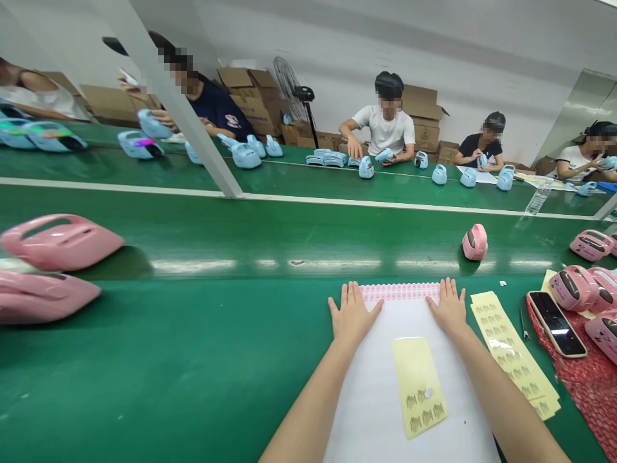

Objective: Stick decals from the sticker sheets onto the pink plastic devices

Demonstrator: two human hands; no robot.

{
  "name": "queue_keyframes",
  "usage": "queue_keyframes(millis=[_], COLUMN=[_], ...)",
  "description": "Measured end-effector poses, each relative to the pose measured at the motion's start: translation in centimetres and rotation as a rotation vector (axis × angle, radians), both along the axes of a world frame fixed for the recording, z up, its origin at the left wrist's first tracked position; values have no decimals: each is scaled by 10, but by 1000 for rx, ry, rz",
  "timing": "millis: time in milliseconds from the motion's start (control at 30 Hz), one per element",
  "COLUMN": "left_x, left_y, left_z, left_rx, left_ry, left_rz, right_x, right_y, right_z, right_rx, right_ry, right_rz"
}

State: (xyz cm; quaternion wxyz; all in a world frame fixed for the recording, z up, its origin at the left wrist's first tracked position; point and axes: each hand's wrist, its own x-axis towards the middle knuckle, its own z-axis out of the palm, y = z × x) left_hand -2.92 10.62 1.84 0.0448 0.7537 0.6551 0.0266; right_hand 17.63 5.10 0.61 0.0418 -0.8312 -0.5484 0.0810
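Both my hands lie flat on a white sheet (380, 399) on the green table. My left hand (351, 315) rests open at the sheet's far left corner, fingers stretched out. My right hand (449, 307) rests open at its far right corner. Between them, along the sheet's far edge, runs a strip of small pink stickers (400, 291). A yellow sticker backing sheet (418, 384) lies on the white sheet between my forearms. Neither hand holds anything.
Yellow backing sheets (511, 350) lie to the right, then a phone (556, 323) on red wrap and several pink shells (576, 287). One pink shell (475, 242) stands on the belt. Large pink shells (58, 241) sit far left. Other people work on blue shells (366, 168) across the belt.
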Motion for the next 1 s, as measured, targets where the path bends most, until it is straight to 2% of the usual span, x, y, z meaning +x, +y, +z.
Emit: queue_keyframes(millis=[267, 433, 600, 733, 833, 933, 1000], left_x=[-4, -3, -2, -4, -9, -12, -12], left_y=[7, 6, 5, 11, 13, -2, -24], left_z=[0, -2, -6, -8, -7, -6, -8], left_rx=[-30, -16, 16, 36, 63, 100, 106], left_ry=[-19, -43, -73, -97, -114, -126, -130], left_rz=[-4, 9, 2, -7, -28, -112, -213], right_x=[2, 6, -7, -20, -22, -17, -11], right_y=[2, 1, -19, -40, -47, -44, -40], right_z=[1, 7, 14, 11, 7, 8, 10], right_rx=[3, -11, -46, -93, -65, -50, -44], right_ry=[13, 72, 71, 109, 98, 86, 89], right_rz=[-2, 21, 54, 164, 182, 194, 231])
